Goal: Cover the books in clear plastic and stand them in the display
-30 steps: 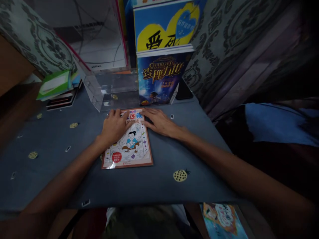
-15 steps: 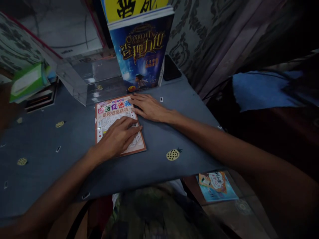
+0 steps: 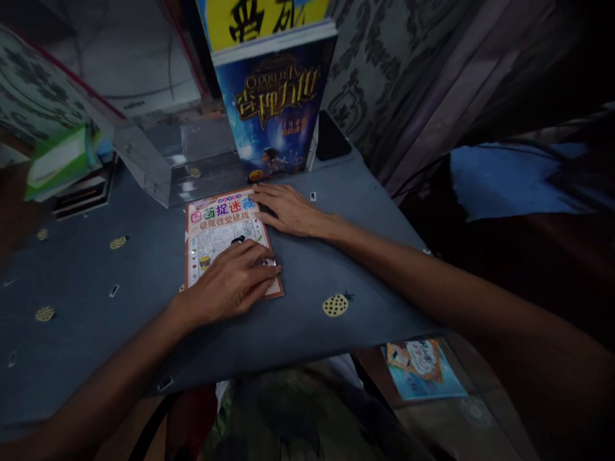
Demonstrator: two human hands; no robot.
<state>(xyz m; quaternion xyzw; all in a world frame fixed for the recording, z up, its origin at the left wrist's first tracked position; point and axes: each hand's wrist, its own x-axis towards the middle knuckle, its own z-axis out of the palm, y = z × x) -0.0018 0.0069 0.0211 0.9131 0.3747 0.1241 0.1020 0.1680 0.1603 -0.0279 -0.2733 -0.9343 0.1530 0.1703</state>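
A thin booklet [image 3: 218,238] with an orange-brown border and colourful Chinese title lies closed on the grey-blue tablecloth [image 3: 298,320]. My left hand [image 3: 237,276] rests across its lower right part, fingers stretched toward the right edge and covering some of the cover drawing. At the upper right corner, my right hand [image 3: 288,211] lies flat, its fingertips on the cover and its palm on the cloth. Neither hand is wrapped around anything. Just behind the booklet stands a dark blue book [image 3: 278,115] with gold lettering, upright in a clear acrylic stand [image 3: 154,173].
A black phone-like slab [image 3: 332,137] lies right of the upright book. Green and white booklets [image 3: 62,163] are stacked at the left. Below the table's right front edge lies another booklet [image 3: 423,371]. A blue cloth [image 3: 509,179] is at the right, beyond the curtain.
My left hand has slid down the cover toward the booklet's lower edge, uncovering more of the drawing. My right hand stays at the upper right corner. The view has shifted slightly.
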